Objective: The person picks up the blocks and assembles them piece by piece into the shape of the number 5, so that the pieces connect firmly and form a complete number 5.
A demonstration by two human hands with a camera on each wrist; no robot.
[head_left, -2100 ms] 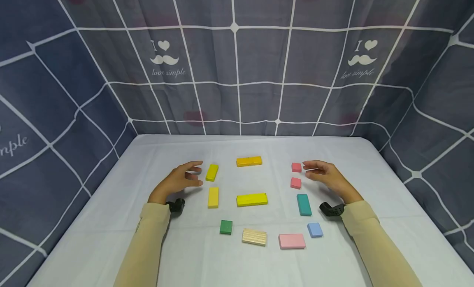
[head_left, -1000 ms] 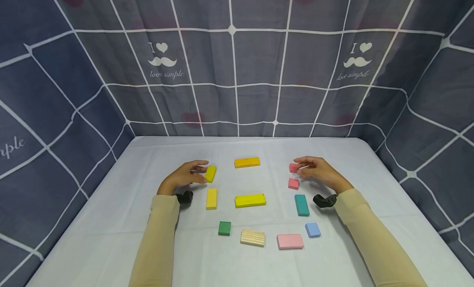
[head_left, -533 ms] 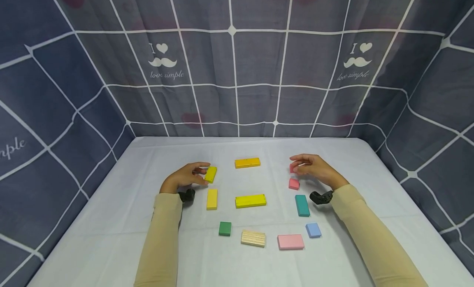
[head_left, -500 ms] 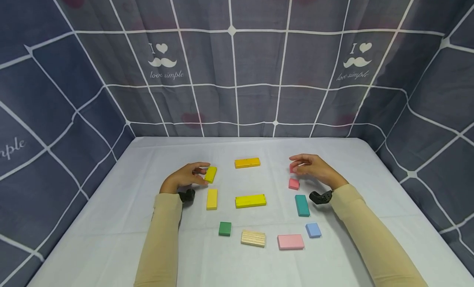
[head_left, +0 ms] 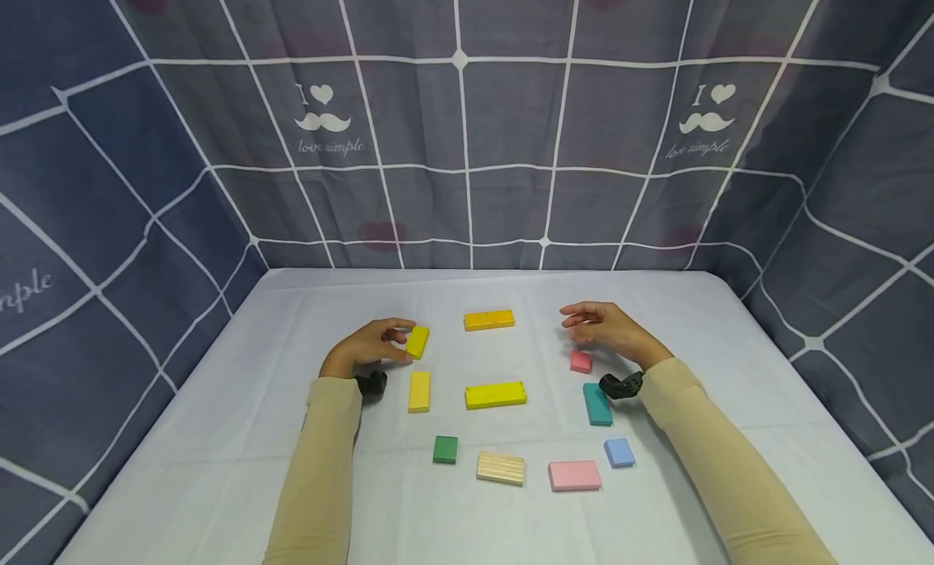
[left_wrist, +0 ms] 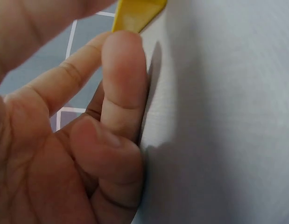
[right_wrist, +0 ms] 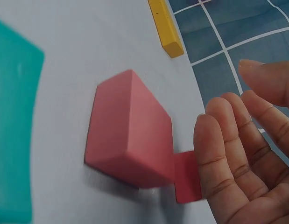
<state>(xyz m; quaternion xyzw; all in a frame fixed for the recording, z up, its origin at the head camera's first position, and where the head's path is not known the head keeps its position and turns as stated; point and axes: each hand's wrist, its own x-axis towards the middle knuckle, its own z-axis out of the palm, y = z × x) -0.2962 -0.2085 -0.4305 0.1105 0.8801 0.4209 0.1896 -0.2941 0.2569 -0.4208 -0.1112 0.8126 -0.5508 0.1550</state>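
Note:
At the table's left side, my left hand has its thumb and index finger at opposite ends of a small yellow block, pinching it where it lies. In the left wrist view the block's yellow end shows past the fingers; the other fingers curl loosely below. My right hand hovers over the far red block, hiding it in the head view. The right wrist view shows that far red block partly behind the fingers, which hold nothing, thumb apart. A nearer red block lies just below this hand.
A teal block sits under the right wrist's black camera. Orange and yellow bars lie mid-table. Another yellow block, green, ribbed wooden, pink and blue blocks lie nearer.
My right hand has moved left from beside the far red block to over it. My left hand has moved right, closing onto the small yellow block. The other blocks stay put.

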